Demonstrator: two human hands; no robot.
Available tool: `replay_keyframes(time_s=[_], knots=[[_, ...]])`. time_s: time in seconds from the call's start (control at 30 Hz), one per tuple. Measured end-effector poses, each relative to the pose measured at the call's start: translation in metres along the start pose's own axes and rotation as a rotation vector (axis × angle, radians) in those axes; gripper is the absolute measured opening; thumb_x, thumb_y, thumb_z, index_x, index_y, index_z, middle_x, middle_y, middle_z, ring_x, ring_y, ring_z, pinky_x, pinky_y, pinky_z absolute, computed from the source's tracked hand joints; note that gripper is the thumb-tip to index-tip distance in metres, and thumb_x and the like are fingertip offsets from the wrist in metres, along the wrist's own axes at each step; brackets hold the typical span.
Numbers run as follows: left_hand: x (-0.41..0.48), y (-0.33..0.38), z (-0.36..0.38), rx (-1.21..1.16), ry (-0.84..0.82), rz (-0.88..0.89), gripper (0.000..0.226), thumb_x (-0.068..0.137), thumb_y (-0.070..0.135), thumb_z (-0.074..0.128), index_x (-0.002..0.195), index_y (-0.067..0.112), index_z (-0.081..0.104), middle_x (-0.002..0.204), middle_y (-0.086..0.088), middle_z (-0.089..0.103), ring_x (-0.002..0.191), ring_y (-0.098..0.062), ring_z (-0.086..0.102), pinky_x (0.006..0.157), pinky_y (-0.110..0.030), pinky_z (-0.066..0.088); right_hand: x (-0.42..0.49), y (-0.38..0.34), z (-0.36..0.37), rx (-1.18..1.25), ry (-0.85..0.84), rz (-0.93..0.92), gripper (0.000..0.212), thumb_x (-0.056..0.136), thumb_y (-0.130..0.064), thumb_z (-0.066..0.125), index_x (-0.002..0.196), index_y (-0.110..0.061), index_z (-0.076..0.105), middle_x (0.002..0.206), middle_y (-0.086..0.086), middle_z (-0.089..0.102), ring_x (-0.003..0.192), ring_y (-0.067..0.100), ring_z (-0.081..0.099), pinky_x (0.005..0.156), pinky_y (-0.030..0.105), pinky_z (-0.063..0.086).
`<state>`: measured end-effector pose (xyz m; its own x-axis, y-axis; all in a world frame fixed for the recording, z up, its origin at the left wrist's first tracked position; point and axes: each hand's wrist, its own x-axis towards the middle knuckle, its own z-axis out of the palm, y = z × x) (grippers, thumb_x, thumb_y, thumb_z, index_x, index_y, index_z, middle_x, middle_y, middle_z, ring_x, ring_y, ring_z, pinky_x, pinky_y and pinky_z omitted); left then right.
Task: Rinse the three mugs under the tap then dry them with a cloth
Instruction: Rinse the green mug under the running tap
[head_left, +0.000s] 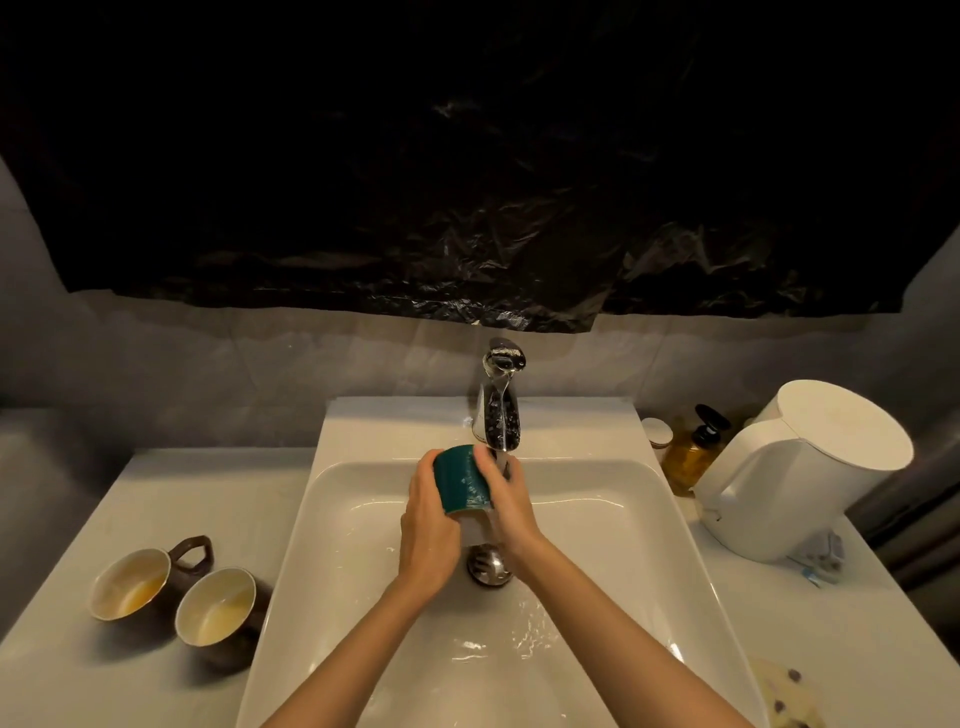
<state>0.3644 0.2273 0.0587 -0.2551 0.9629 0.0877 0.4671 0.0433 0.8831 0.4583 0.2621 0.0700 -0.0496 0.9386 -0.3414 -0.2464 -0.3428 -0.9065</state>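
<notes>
"While the teal mug (460, 480) is under the tap (497, 415), which way does it point?"

"Mouth down and slightly toward the person, base up by the spout. Its long axis is near upright, leaning from upper left to lower right, above the sink (613, 499)."

"And the hands?"

"It sits between them. The left hand (431, 525) wraps its left side, and the right hand (514, 501) clamps the right side with the thumb across the wall. Both grip it, so neither is nearer. The stream seems to run down the right-hand side, not inside."

"So the next turn?"

"Likely rolling the mouth up toward the spout. I can't see the handle."

"The others?"

"The handled brown mug (130, 577) and the second brown mug (215, 605) sit on the counter (156, 675) left of the sink, stained inside. What looks like a spotted cloth (784, 696) lies at the near right."
</notes>
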Motion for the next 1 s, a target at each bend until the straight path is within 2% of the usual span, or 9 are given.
replay_keyframes(time_s=[0.07,0.2,0.37,0.43,0.53,0.73,0.83,0.9,1.0], knots=[[0.005,-0.002,-0.003,0.062,-0.053,0.011,0.059,0.089,0.005,0.054,0.139,0.030,0.035,0.126,0.002,0.054,0.106,-0.015,0.058,0.085,-0.034,0.055,-0.003,0.006,-0.001,-0.056,0.008,-0.018,0.049,0.085,-0.035,0.069,0.124,-0.018,0.045,0.116,0.007,0.062,0.103,0.021,0.064,0.092,0.039,0.054],[0.006,0.005,-0.007,0.278,-0.121,0.139,0.072,0.081,-0.005,0.057,0.144,0.023,0.036,0.139,0.003,0.048,0.115,-0.018,0.055,0.092,-0.032,0.051,-0.005,0.010,-0.002,-0.247,0.176,-0.179,0.038,0.081,-0.044,0.069,0.109,-0.026,0.049,0.110,-0.001,0.061,0.099,0.012,0.061,0.086,0.033,0.054],[0.004,0.006,0.000,0.414,-0.104,0.194,0.061,0.087,0.013,0.058,0.139,0.021,0.028,0.134,-0.001,0.037,0.083,-0.023,0.060,0.068,-0.035,0.055,-0.007,0.011,0.003,-0.367,0.183,-0.233,0.031,0.084,-0.052,0.055,0.106,-0.031,0.051,0.109,-0.001,0.057,0.095,0.013,0.060,0.085,0.039,0.052],[0.003,0.003,0.001,0.394,-0.101,0.185,0.070,0.081,0.004,0.063,0.139,0.021,0.026,0.132,0.000,0.035,0.080,-0.021,0.059,0.064,-0.033,0.056,0.000,0.005,0.000,-0.231,0.151,-0.119,0.026,0.091,-0.048,0.046,0.104,-0.027,0.053,0.104,0.003,0.062,0.092,0.018,0.064,0.084,0.041,0.053],[-0.002,0.007,0.000,0.292,-0.056,0.115,0.068,0.082,-0.006,0.056,0.139,0.019,0.030,0.133,0.000,0.036,0.082,-0.020,0.058,0.067,-0.031,0.055,0.011,0.003,-0.002,0.024,0.137,0.066,0.049,0.096,-0.048,0.037,0.112,-0.007,0.057,0.107,0.020,0.064,0.091,0.028,0.063,0.078,0.039,0.051],[0.005,0.004,-0.005,0.278,0.005,0.014,0.059,0.089,0.007,0.056,0.140,0.018,0.029,0.133,-0.003,0.040,0.085,-0.022,0.059,0.070,-0.034,0.054,-0.011,0.017,0.014,-0.291,0.107,-0.203,0.041,0.094,-0.047,0.035,0.125,-0.022,0.046,0.121,0.009,0.056,0.109,0.020,0.057,0.096,0.039,0.049],[0.003,0.006,-0.004,0.246,0.031,0.000,0.063,0.085,-0.005,0.050,0.140,0.018,0.031,0.134,-0.002,0.040,0.085,-0.023,0.056,0.071,-0.033,0.051,0.003,0.001,0.011,-0.172,0.130,-0.021,0.037,0.088,-0.049,0.037,0.107,-0.022,0.055,0.101,0.007,0.064,0.097,0.025,0.061,0.084,0.038,0.048],[0.003,0.009,-0.006,0.177,0.053,-0.043,0.059,0.086,-0.005,0.045,0.139,0.020,0.034,0.134,-0.002,0.043,0.094,-0.023,0.054,0.075,-0.029,0.044,0.001,0.000,0.012,-0.200,0.125,-0.007,0.048,0.083,-0.051,0.034,0.113,-0.020,0.055,0.105,0.011,0.065,0.097,0.026,0.061,0.079,0.036,0.048],[0.011,0.005,-0.014,0.082,0.124,-0.112,0.050,0.090,0.004,0.047,0.137,0.020,0.038,0.135,-0.004,0.047,0.110,-0.029,0.053,0.084,-0.031,0.040,-0.025,0.004,0.012,-0.306,-0.143,-0.118,0.041,0.101,-0.038,0.030,0.140,-0.028,0.037,0.129,-0.004,0.053,0.114,0.012,0.051,0.093,0.026,0.043]])
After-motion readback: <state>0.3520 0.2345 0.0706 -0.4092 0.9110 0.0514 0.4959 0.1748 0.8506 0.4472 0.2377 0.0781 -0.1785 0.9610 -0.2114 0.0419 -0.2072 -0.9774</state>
